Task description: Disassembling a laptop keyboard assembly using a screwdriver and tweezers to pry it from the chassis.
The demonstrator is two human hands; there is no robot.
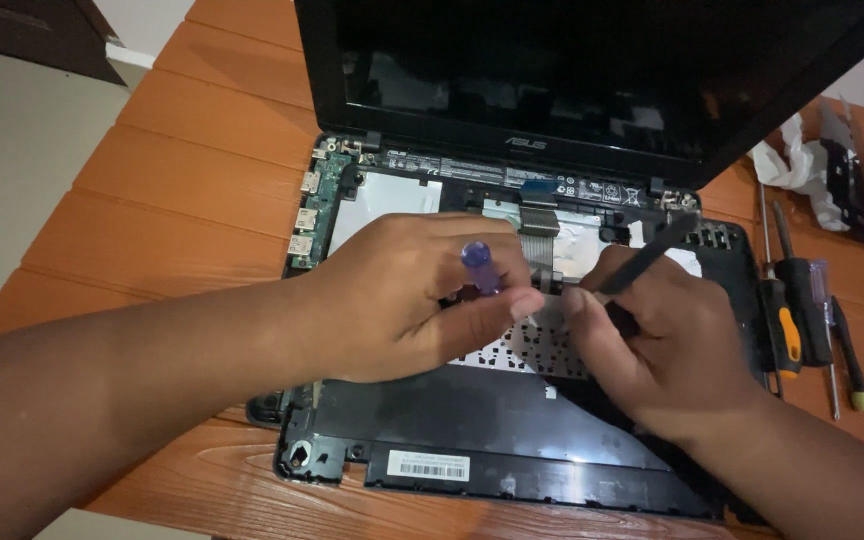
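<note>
At the left of the frame, a bare strip of the orange wooden table (182, 170) showed beside an opened black laptop (512, 440), its green circuit board (314, 210) exposed along the left edge. Near the centre, the left hand (407, 300) was closed around a purple-handled tool (480, 268), the handle poking up between the fingers. Just beside it, fingertips almost touching, the right hand (667, 345) gripped a slim black tool (652, 255), slanted toward the upper right. At the right edge, several screwdrivers (797, 320) lay on the table, below crumpled white material (797, 165).
</note>
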